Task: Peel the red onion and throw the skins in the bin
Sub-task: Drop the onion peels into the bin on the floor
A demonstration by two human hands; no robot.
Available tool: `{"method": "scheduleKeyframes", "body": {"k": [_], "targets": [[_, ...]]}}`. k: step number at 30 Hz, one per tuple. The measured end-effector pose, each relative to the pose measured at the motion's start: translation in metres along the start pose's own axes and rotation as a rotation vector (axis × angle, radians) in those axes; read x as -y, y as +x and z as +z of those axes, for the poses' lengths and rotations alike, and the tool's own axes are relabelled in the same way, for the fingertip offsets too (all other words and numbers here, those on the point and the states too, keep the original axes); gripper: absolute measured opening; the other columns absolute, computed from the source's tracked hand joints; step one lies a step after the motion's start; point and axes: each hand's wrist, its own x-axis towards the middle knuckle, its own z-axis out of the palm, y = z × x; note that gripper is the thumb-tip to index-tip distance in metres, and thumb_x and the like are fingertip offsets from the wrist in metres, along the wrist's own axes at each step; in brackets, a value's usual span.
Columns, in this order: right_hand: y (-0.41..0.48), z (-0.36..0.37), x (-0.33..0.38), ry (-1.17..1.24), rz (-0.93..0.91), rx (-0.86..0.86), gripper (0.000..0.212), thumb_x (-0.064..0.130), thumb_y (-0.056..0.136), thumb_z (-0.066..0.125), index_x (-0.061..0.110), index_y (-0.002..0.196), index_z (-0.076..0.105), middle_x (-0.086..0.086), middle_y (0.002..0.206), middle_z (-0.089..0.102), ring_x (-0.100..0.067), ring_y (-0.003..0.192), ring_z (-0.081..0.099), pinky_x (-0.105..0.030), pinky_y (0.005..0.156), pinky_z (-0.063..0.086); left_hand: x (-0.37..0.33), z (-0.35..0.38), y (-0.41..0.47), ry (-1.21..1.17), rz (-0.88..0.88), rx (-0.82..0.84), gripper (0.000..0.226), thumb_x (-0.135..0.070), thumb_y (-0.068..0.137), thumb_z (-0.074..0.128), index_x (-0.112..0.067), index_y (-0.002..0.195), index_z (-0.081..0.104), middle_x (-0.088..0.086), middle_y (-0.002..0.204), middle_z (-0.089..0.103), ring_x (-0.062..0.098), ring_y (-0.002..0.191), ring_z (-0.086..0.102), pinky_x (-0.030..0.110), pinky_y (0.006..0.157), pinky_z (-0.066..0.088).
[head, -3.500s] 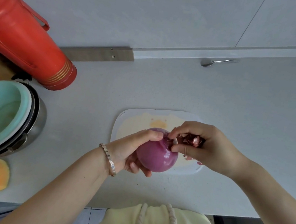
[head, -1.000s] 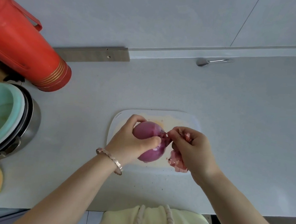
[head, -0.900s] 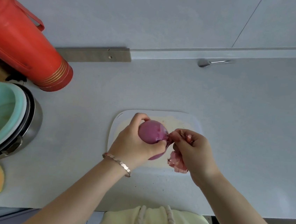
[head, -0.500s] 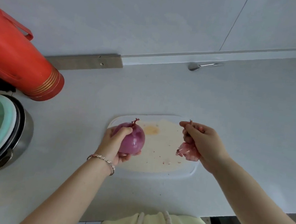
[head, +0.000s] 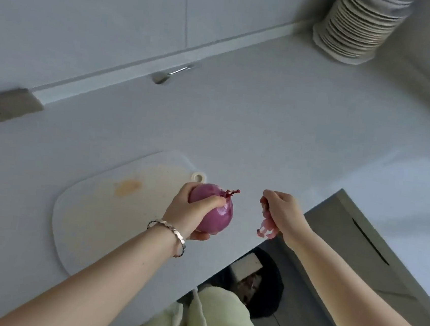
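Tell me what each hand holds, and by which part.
The left hand grips the onion round its body, with one fingertip near the stem. The right hand holds the skins by their upper part; the rest hangs below the fingers.

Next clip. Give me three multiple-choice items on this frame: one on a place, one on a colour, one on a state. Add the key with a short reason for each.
1. Where does the stack of plates stand?
A. in the far right corner of the counter
B. in a sink
C. on a wall shelf

2. What colour is the cutting board?
A. white
B. green
C. black

3. What does the right hand hold?
A. nothing
B. onion skins
C. a knife

Key: 1 A, the stack sits on the counter where the walls meet. 2 A, the board is white with a yellowish stain. 3 B, pink skins hang from its curled fingers.
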Motion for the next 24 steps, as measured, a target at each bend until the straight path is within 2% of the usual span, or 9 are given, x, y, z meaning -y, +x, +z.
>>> {"method": "scheduleKeyframes", "body": {"k": [4,8,11,13,15,17,19,22,24], "targets": [[-0.002,-0.051,-0.061,0.112,0.077,-0.200,0.024,0.009,0.087,0.037,0.009,0.063,0.040,-0.007,0.049,0.036,-0.016,0.028,0.034,-0.022,0.033,0.040,0.014,0.057,0.001,0.129,0.002,0.133,0.042,-0.030,0.074,0.074,-0.029,0.111,0.054,-0.005,0.106,0.052,0.021,0.086,0.062,0.025,0.049,0.054],[0.021,-0.076,-0.134,0.184,0.224,-0.327,0.018,0.011,0.086,0.039,0.010,0.068,0.040,-0.009,0.045,0.042,-0.021,0.035,0.041,-0.028,0.043,0.046,0.038,0.103,0.000,0.179,-0.003,0.221,0.046,-0.028,0.075,0.075,-0.031,0.113,0.049,-0.007,0.105,0.049,0.024,0.090,0.062,0.024,0.048,0.054],[0.052,-0.077,-0.189,0.270,0.406,-0.334,0.028,0.011,0.086,0.042,0.006,0.059,0.043,-0.006,0.033,0.046,-0.022,0.031,0.040,-0.027,0.042,0.040,0.054,0.128,0.008,0.209,0.008,0.232,0.047,-0.024,0.075,0.075,-0.031,0.115,0.049,-0.012,0.102,0.048,0.019,0.088,0.060,0.026,0.049,0.056],[0.072,-0.072,-0.222,0.348,0.529,-0.321,0.024,0.012,0.087,0.046,0.005,0.064,0.047,-0.011,0.044,0.050,-0.023,0.033,0.043,-0.026,0.042,0.038,0.063,0.139,0.016,0.227,0.017,0.220,0.048,-0.022,0.076,0.074,-0.031,0.115,0.049,-0.014,0.100,0.048,0.015,0.084,0.058,0.025,0.049,0.056],[0.089,-0.068,-0.250,0.424,0.629,-0.320,0.018,0.012,0.087,0.048,0.004,0.070,0.048,-0.013,0.057,0.052,-0.025,0.043,0.046,-0.025,0.042,0.039,0.071,0.146,0.024,0.235,0.035,0.217,0.046,-0.020,0.075,0.075,-0.032,0.112,0.050,-0.014,0.100,0.049,0.013,0.082,0.058,0.024,0.047,0.055],[0.103,-0.066,-0.276,0.507,0.700,-0.312,0.021,0.008,0.087,0.049,0.004,0.066,0.046,-0.012,0.053,0.048,-0.023,0.043,0.044,-0.028,0.042,0.043,0.077,0.151,0.030,0.239,0.056,0.217,0.047,-0.026,0.068,0.080,-0.036,0.104,0.051,-0.014,0.100,0.051,0.014,0.083,0.059,0.023,0.045,0.054],[0.112,-0.065,-0.295,0.541,0.757,-0.296,0.023,0.006,0.087,0.048,0.002,0.064,0.048,-0.014,0.050,0.049,-0.022,0.039,0.044,-0.026,0.039,0.042,0.081,0.157,0.034,0.253,0.073,0.214,0.049,-0.033,0.056,0.075,-0.038,0.099,0.053,-0.014,0.100,0.054,0.015,0.084,0.061,0.024,0.044,0.053],[0.117,-0.065,-0.304,0.625,0.790,-0.285,0.011,0.012,0.087,0.054,0.001,0.085,0.055,-0.015,0.071,0.056,-0.028,0.058,0.054,-0.033,0.053,0.047,0.087,0.165,0.038,0.280,0.083,0.221,0.049,-0.034,0.053,0.070,-0.039,0.098,0.053,-0.013,0.102,0.055,0.016,0.085,0.063,0.024,0.045,0.053],[0.120,-0.067,-0.310,0.652,0.801,-0.273,0.026,0.020,0.085,0.060,0.004,0.104,0.053,-0.012,0.095,0.056,-0.032,0.088,0.057,-0.042,0.076,0.050,0.089,0.171,0.038,0.301,0.076,0.238,0.051,-0.035,0.054,0.072,-0.039,0.101,0.053,-0.013,0.104,0.055,0.018,0.087,0.062,0.024,0.045,0.053]]}}
